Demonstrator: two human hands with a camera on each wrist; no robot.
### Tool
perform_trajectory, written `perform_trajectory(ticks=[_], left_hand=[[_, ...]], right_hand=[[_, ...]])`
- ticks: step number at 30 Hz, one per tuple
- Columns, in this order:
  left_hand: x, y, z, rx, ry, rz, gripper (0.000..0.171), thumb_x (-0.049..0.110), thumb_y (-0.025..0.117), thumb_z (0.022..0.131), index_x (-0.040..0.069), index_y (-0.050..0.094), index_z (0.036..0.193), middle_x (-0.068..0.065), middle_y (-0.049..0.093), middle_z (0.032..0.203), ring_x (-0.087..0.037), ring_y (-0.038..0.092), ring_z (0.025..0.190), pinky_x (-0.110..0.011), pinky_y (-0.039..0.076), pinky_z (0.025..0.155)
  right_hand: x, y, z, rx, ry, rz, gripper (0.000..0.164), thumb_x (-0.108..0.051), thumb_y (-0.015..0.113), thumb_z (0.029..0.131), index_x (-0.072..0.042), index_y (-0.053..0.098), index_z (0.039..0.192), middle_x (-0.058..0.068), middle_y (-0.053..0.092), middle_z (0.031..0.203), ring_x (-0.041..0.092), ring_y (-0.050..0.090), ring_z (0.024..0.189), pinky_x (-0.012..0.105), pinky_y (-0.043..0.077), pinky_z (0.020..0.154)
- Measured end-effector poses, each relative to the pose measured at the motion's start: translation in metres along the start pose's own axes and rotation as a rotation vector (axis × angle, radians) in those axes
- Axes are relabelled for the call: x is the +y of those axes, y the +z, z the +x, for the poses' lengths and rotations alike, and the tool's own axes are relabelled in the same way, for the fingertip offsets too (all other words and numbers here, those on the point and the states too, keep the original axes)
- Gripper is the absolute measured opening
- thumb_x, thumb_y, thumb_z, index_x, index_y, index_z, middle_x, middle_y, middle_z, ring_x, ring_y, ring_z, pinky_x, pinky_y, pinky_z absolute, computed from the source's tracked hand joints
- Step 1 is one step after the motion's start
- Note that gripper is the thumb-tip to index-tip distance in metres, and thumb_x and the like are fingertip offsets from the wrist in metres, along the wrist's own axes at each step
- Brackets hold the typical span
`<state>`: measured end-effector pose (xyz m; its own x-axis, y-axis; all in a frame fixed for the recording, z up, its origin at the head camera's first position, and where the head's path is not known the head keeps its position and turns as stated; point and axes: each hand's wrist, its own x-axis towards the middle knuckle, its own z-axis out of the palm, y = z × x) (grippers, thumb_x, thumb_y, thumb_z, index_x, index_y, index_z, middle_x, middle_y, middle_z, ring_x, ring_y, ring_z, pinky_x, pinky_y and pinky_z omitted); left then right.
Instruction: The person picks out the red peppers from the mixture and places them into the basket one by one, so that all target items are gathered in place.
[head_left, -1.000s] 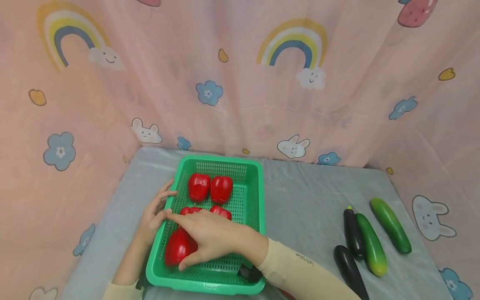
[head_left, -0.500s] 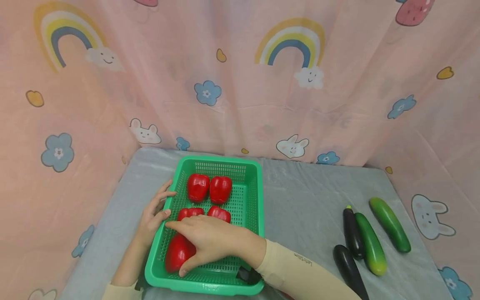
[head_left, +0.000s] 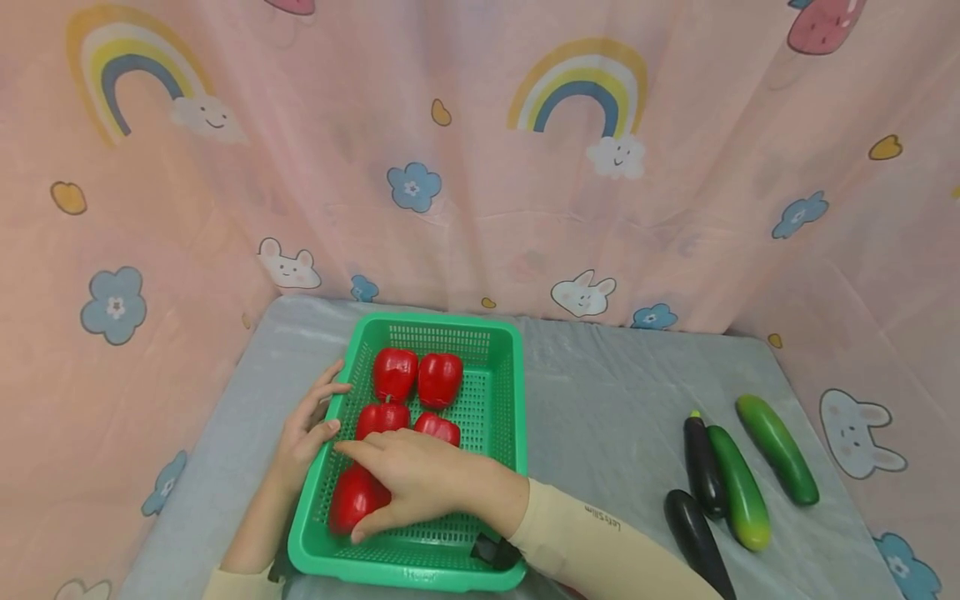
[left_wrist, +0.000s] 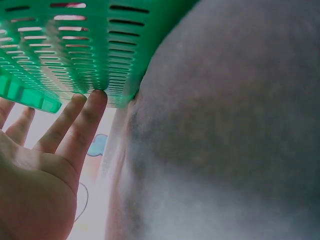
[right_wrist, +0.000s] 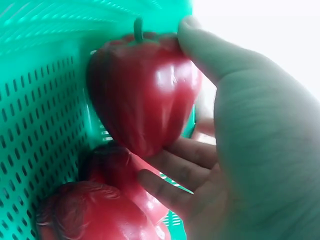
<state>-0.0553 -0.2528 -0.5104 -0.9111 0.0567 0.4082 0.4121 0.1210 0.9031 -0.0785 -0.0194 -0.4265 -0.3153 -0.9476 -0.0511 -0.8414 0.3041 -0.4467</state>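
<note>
A green plastic basket (head_left: pixel 520 383) holds several red bell peppers. My right hand (head_left: pixel 423 475) reaches over its near half and grips a red bell pepper (head_left: pixel 354 502) at the near left. In the right wrist view the thumb lies at the top of that red bell pepper (right_wrist: pixel 142 90), beside its stem, with fingers along its lower side. Two more peppers (right_wrist: pixel 95 212) lie below it there. My left hand (head_left: pixel 303 437) is at the basket's left side. Its straight fingers (left_wrist: pixel 82 130) touch the slotted wall in the left wrist view.
Two black eggplants (head_left: pixel 703 467) and two green cucumbers (head_left: pixel 780 450) lie on the grey cloth (head_left: pixel 600 400) to the right. A pink patterned curtain (head_left: pixel 480 233) hangs behind. A black object (head_left: pixel 491 550) shows by my right wrist.
My right hand has moved slightly towards the basket's near end. The middle-left pepper has shifted and shows more of itself, stem included. The left hand keeps its place.
</note>
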Motion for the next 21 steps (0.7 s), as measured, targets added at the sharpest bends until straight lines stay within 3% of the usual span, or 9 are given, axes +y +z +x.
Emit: perform_trajectory(ticks=[9, 16, 21], left_hand=[[-0.0004, -0.0003, 0.0002, 0.004, -0.002, 0.004, 0.043, -0.008, 0.05, 0.098, -0.015, 0.055, 0.14, -0.018, 0.037, 0.173, -0.02, 0.038, 0.156, -0.024, 0.039, 0.112], [0.0004, -0.0011, -0.0001, 0.008, -0.03, 0.003, 0.043, -0.007, 0.05, 0.099, -0.014, 0.056, 0.141, -0.016, 0.038, 0.173, -0.019, 0.047, 0.15, -0.027, 0.05, 0.097], [-0.0008, -0.0012, -0.0004, 0.005, -0.036, 0.006, 0.043, -0.007, 0.05, 0.099, -0.013, 0.056, 0.141, -0.015, 0.038, 0.174, -0.018, 0.046, 0.151, -0.027, 0.048, 0.1]], right_hand=[[0.0008, 0.0026, 0.001, -0.023, -0.014, -0.059, 0.1, -0.065, 0.083, 0.088, -0.016, 0.044, 0.166, -0.005, 0.064, 0.146, 0.006, 0.06, 0.128, 0.031, 0.049, 0.111], [-0.0002, 0.002, 0.0006, -0.036, -0.001, -0.079, 0.097, -0.061, 0.086, 0.088, -0.015, 0.048, 0.164, -0.005, 0.066, 0.141, 0.006, 0.06, 0.127, 0.032, 0.048, 0.113], [0.0001, 0.0038, 0.0001, -0.033, 0.005, -0.073, 0.092, -0.058, 0.086, 0.089, -0.015, 0.05, 0.162, -0.005, 0.067, 0.14, 0.006, 0.06, 0.126, 0.031, 0.049, 0.112]])
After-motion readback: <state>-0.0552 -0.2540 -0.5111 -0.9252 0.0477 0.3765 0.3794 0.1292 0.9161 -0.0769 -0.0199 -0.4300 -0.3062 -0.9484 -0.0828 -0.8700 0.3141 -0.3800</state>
